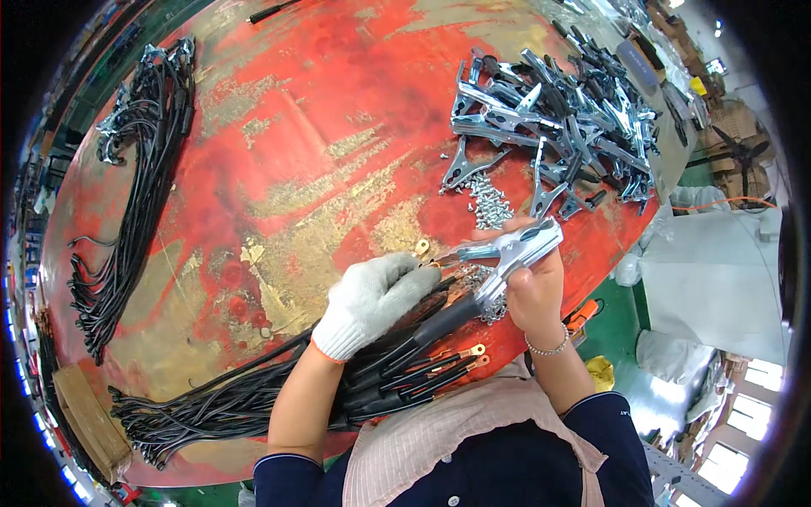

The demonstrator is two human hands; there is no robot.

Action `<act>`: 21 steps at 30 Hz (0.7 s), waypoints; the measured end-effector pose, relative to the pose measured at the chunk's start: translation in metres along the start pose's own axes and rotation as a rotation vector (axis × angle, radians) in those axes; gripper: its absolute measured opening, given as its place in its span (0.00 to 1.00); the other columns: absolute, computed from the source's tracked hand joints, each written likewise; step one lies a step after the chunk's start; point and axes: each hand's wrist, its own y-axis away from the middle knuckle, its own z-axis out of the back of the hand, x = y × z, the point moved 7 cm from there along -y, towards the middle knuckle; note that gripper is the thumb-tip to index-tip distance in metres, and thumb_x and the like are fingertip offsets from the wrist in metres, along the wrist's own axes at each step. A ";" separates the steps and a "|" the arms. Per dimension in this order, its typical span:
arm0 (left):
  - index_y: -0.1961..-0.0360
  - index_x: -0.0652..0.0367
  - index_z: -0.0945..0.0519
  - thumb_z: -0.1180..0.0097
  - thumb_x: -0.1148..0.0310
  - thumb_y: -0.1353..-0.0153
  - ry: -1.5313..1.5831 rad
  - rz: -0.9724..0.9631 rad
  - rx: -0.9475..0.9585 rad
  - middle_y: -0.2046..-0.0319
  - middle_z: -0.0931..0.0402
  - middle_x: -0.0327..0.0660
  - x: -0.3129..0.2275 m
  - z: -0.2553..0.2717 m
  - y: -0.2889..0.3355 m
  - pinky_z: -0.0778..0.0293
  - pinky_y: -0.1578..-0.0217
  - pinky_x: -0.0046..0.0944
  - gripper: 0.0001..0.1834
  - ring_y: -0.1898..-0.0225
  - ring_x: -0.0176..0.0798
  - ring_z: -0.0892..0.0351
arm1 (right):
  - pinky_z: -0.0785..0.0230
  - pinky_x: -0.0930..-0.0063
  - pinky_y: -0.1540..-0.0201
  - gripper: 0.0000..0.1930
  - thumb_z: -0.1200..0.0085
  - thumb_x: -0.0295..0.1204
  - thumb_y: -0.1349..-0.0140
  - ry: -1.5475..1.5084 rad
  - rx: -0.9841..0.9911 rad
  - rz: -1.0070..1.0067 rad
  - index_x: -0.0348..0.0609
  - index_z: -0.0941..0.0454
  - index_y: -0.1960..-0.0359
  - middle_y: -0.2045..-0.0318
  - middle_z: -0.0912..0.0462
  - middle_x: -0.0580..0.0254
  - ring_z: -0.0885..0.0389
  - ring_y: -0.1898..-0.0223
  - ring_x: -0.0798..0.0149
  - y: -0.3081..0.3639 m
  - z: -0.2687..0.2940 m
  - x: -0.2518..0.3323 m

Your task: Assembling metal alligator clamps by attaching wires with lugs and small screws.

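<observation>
My right hand (536, 291), bare with a bead bracelet, grips a metal spring clamp (514, 251) with a black-sleeved handle, held over the near edge of the red table (321, 110). My left hand (372, 300) wears a white knit glove and pinches a black cable end with a copper lug (421, 248) at the clamp's jaw. A bundle of black cables with copper lugs (405, 372) lies under my forearms, close to my body.
A heap of metal clamps (557, 118) lies at the far right, with small screws (490, 203) before it. Finished black cables with clamps (139, 169) run along the left edge. A wooden block (84, 418) sits at the near left. A green floor (625, 329) shows at right.
</observation>
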 end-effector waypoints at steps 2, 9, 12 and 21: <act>0.59 0.55 0.17 0.47 0.50 0.38 0.009 -0.052 -0.011 0.70 0.19 0.48 0.001 -0.001 0.000 0.26 0.62 0.39 0.20 0.67 0.42 0.18 | 0.27 0.50 0.46 0.38 0.35 0.51 0.47 0.041 0.019 -0.013 0.37 0.38 0.45 0.51 0.22 0.39 0.21 0.49 0.45 0.002 -0.005 0.005; 0.57 0.55 0.17 0.48 0.50 0.37 0.043 -0.043 0.003 0.68 0.19 0.50 0.002 -0.002 0.003 0.26 0.61 0.41 0.21 0.63 0.48 0.17 | 0.26 0.52 0.47 0.38 0.35 0.52 0.47 0.064 -0.018 -0.011 0.37 0.38 0.45 0.51 0.23 0.38 0.21 0.49 0.48 0.005 -0.010 0.010; 0.57 0.55 0.17 0.49 0.50 0.37 -0.006 -0.072 -0.024 0.68 0.18 0.50 0.003 -0.002 0.002 0.25 0.61 0.41 0.21 0.63 0.48 0.17 | 0.26 0.52 0.47 0.38 0.36 0.52 0.46 0.056 -0.022 -0.026 0.37 0.39 0.45 0.52 0.23 0.38 0.21 0.49 0.48 0.006 -0.012 0.011; 0.63 0.63 0.18 0.44 0.60 0.36 0.063 -0.137 -0.063 0.76 0.21 0.35 -0.001 -0.001 0.004 0.29 0.71 0.30 0.15 0.73 0.25 0.26 | 0.25 0.53 0.47 0.39 0.35 0.52 0.47 0.062 -0.049 -0.016 0.36 0.39 0.45 0.52 0.23 0.37 0.21 0.49 0.49 0.009 -0.011 0.013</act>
